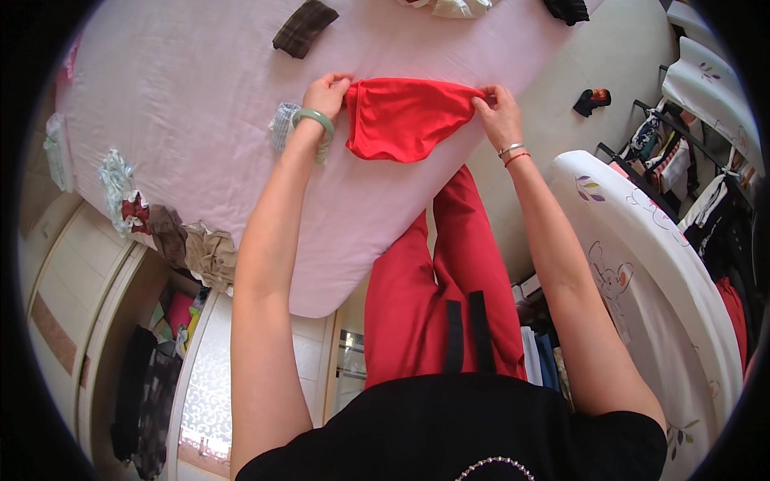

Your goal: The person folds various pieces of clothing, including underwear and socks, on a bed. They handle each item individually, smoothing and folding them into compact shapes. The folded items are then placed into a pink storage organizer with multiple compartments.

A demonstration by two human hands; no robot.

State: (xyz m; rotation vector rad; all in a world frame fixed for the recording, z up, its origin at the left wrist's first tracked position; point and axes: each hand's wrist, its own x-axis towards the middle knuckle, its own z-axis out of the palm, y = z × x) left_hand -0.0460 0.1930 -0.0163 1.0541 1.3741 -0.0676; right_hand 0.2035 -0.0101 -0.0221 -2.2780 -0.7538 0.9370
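Observation:
A pair of red underpants (409, 120) is stretched out flat between my two hands, over the edge of a bed with a pink sheet (192, 96). At its left upper corner, my left hand (327, 94) pinches the cloth, a green bangle on that wrist. The far right corner is pinched by my right hand (500, 115), which wears a silver bracelet and a red cord. Just beside my left wrist lies a small pale checked cloth (282, 124), partly hidden by the forearm.
A folded dark plaid cloth (305, 28) lies farther up the bed. Crumpled clothes (200, 247) line its left edge, above an open cabinet (144, 321). A dark object (591, 102) is on the floor at right, near a clothes rack with a white printed cover (642, 272).

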